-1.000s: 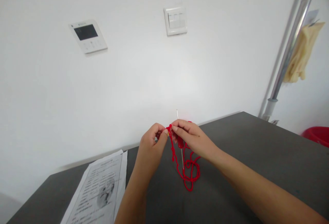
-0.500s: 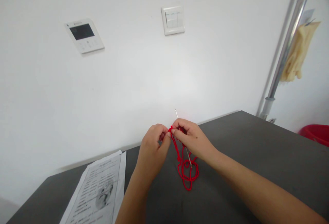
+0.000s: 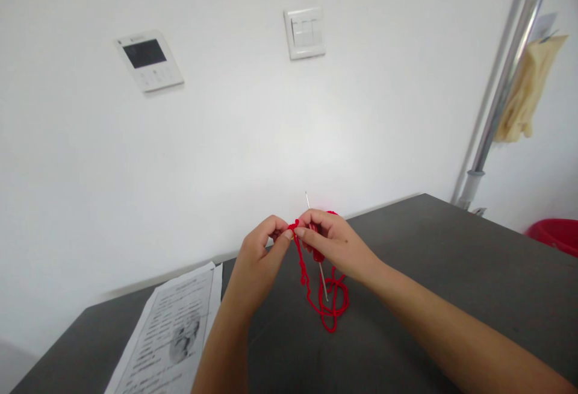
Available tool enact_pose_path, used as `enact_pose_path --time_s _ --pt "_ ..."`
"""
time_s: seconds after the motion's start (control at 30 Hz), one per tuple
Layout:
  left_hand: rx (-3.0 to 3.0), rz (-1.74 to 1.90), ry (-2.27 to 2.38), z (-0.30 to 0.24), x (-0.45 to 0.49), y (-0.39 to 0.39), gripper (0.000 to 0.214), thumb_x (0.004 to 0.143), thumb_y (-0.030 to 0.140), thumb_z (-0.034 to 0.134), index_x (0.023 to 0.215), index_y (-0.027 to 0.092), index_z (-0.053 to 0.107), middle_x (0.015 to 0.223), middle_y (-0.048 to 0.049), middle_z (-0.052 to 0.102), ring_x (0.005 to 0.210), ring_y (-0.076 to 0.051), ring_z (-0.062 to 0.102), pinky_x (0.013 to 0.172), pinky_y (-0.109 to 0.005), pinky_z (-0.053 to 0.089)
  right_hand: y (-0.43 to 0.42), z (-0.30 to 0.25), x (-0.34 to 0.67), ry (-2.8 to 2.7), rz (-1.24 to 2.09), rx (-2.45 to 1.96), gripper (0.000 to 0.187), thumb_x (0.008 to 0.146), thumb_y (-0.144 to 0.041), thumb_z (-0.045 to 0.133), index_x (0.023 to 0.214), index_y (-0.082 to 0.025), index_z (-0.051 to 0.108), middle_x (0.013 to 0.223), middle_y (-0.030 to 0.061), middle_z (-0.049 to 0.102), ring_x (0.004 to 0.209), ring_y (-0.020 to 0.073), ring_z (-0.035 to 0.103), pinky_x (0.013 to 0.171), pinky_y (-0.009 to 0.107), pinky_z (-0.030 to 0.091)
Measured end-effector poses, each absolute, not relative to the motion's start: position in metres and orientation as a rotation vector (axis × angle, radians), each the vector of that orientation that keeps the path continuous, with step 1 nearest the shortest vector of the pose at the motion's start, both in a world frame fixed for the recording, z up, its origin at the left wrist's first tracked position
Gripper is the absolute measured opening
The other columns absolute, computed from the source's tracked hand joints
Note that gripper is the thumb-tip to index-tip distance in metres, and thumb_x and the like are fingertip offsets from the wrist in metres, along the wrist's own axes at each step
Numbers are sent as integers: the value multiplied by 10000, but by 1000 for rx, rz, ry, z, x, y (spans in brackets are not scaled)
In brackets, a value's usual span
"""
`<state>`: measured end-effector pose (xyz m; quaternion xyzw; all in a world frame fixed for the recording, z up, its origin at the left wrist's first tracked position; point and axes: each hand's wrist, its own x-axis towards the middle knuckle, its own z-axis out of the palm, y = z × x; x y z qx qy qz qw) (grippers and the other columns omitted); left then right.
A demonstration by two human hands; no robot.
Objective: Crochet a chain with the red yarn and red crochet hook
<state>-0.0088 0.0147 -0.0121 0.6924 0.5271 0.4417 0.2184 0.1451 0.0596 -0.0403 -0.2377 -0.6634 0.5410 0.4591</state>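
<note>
Both hands meet above a dark grey table (image 3: 451, 279). My left hand (image 3: 259, 255) pinches the top of a red yarn chain (image 3: 325, 297), thumb and forefinger pressed together. My right hand (image 3: 332, 240) grips a crochet hook (image 3: 316, 249) with a red handle; its thin metal tip sticks up past the fingers and its metal end points down. The red yarn hangs from the fingers and lies in loose loops on the table just below the hands.
A printed paper sheet (image 3: 174, 337) lies on the table at the left. The white wall behind carries a small control panel (image 3: 148, 61) and a light switch (image 3: 304, 32). A metal pole (image 3: 501, 93) with a hanging yellowish glove (image 3: 526, 93) stands at the right; a red tub (image 3: 555, 234) is beyond it.
The hands stay together with small shifts. The crochet hook tilted and came back nearer upright, and the yarn loops on the table shifted slightly.
</note>
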Motion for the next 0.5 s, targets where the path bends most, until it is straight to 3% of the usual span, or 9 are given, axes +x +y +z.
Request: enact_pose_path --time_s 0.33,0.5 --pt "1838 1239 1477 -15 -9 17 207 876 357 506 727 217 540 689 32 494 690 -173 458 645 -301 343 58 -40 148 -1682 1337 -580 306 891 -473 582 779 -192 537 586 -59 467 510 92 410 500 232 339" --pt "1806 1274 1483 -16 -10 19 201 862 365 517 731 216 550 693 32 510 680 -170 453 641 -300 347 61 -41 148 -1728 1253 -563 273 851 -428 665 765 -193 555 617 -61 445 539 95 382 510 239 303"
